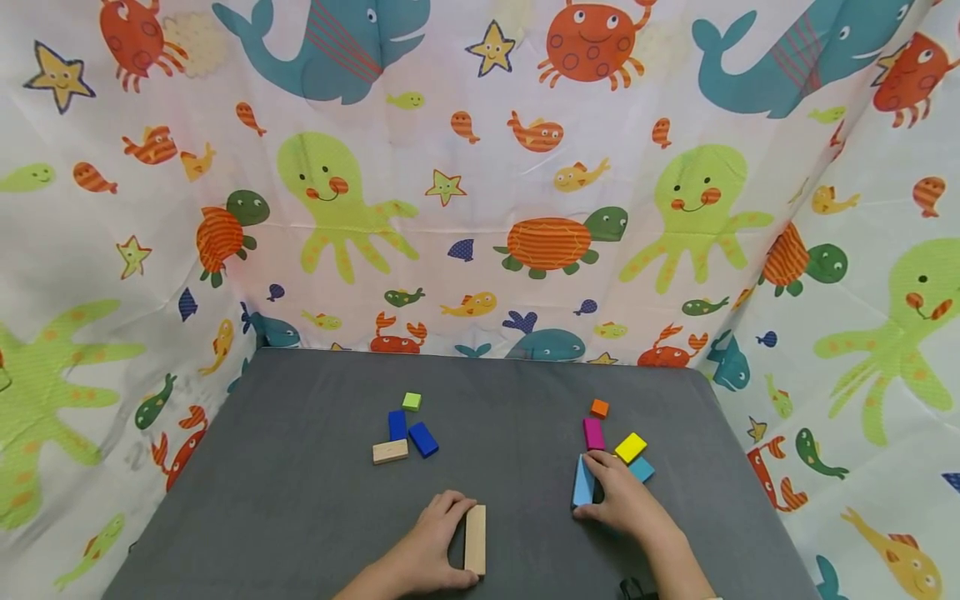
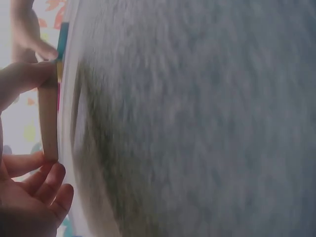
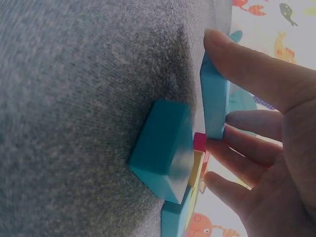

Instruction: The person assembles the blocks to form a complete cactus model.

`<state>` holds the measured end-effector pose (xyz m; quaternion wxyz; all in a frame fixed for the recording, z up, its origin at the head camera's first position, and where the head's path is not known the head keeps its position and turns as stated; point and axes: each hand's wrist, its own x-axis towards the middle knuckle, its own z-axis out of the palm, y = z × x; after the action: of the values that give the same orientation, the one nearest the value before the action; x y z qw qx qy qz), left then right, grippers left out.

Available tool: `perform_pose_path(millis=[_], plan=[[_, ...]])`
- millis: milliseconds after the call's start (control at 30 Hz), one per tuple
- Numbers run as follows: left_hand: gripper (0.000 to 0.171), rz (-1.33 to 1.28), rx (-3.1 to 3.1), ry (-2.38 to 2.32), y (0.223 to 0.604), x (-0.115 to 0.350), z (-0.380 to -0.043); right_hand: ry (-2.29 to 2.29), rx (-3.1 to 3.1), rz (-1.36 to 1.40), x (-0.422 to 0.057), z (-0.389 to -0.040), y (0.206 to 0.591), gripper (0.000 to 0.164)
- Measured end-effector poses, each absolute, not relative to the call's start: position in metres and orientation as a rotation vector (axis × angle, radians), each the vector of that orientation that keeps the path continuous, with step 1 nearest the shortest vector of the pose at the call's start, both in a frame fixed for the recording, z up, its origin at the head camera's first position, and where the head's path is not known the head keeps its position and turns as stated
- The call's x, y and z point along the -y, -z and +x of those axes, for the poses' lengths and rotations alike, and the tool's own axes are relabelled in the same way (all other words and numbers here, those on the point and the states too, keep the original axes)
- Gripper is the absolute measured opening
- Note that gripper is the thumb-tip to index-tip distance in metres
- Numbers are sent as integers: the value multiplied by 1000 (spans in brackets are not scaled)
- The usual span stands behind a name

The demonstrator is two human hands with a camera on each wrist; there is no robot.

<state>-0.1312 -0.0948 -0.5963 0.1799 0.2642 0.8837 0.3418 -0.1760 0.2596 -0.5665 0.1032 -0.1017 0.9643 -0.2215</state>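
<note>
My left hand (image 1: 433,546) pinches a long plain wooden block (image 1: 476,540) by its two ends, thumb at the near end and fingers at the far end. In the left wrist view the wooden block (image 2: 48,121) spans from thumb to fingertips, close over the grey cloth. My right hand (image 1: 626,498) holds a light blue block (image 1: 582,481) endwise between thumb and fingers. The right wrist view shows that blue block (image 3: 215,98) between thumb and fingertips, with a larger teal block (image 3: 163,148) standing on the cloth beside it. A magenta block (image 1: 593,434) lies just beyond the right fingertips.
Right of centre lie a yellow block (image 1: 631,447), another light blue block (image 1: 642,468) and an orange block (image 1: 599,408). Left of centre are a green block (image 1: 412,402), two dark blue blocks (image 1: 423,439) and a short wooden block (image 1: 390,452). A patterned curtain (image 1: 465,250) borders the grey table (image 1: 300,500).
</note>
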Motion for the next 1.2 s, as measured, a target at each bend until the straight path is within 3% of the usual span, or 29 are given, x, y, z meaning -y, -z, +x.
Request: perform_pose_path(millis=[867,1200], plan=[[88,914,-2564,-867,610,70,-119,659,-2851,-339,-234,-180,557,92],[107,703,-2489,-962,616,74,-116,677,-2871,-388,-217,-183,557,91]])
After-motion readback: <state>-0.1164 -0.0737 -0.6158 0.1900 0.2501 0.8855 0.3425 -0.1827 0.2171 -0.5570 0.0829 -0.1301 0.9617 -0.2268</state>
